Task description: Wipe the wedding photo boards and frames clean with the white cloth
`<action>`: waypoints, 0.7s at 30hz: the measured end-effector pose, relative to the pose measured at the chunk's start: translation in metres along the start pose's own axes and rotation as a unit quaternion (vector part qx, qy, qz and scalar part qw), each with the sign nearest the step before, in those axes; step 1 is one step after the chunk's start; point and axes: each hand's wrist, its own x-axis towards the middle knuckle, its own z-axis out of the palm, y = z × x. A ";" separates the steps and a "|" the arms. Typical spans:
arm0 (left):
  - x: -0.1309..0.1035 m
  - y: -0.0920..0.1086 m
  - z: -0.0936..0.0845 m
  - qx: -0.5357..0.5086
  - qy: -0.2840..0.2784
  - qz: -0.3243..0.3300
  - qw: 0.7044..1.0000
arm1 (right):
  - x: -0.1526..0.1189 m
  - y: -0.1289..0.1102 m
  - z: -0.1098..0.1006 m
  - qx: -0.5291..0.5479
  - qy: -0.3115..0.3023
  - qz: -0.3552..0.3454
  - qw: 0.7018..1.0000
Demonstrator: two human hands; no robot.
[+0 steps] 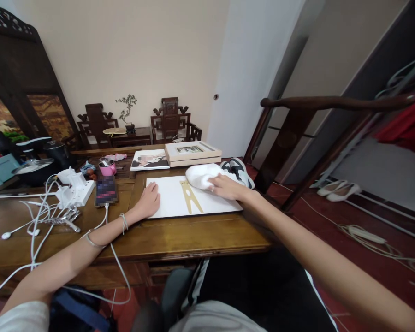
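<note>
A white flat panel (169,196) with a gold, A-like mark (191,197) lies on the wooden table. My left hand (150,200) rests on the panel's left end, its fingers lying on the surface. Over the panel's far right part, my right hand (224,186) holds a bunched white cloth (200,176), its fingers pressed into the fabric. Just beyond that hand is a grey, white and black sneaker (241,170), partly hidden by the hand and cloth.
Behind the panel are a flat beige box (193,153) and a picture board (149,160). To the left lie a phone (106,190), a pink cup (107,167), a power strip (78,191) and tangled white cables. A wooden chair (293,133) stands at the right.
</note>
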 end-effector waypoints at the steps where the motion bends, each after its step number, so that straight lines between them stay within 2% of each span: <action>1: 0.000 0.001 0.000 0.000 -0.001 -0.003 1.000 | -0.016 -0.004 -0.002 -0.001 -0.005 -0.009 1.000; 6: -0.001 0.003 0.000 0.015 -0.010 -0.008 1.000 | -0.094 -0.007 -0.012 0.051 -0.029 -0.042 0.997; 9: 0.000 0.002 0.001 0.018 -0.012 -0.001 1.000 | -0.107 0.000 -0.016 0.096 -0.039 -0.036 0.994; 12: 0.001 0.000 0.003 0.011 0.003 -0.003 1.000 | -0.081 0.007 -0.015 0.100 -0.042 -0.014 0.994; 18: 0.002 -0.003 0.004 0.012 0.004 0.000 1.000 | 0.013 0.016 -0.008 0.100 0.003 0.000 0.995; 21: 0.002 -0.003 0.003 0.012 0.004 0.005 1.000 | 0.040 0.018 -0.007 0.098 0.012 0.015 0.995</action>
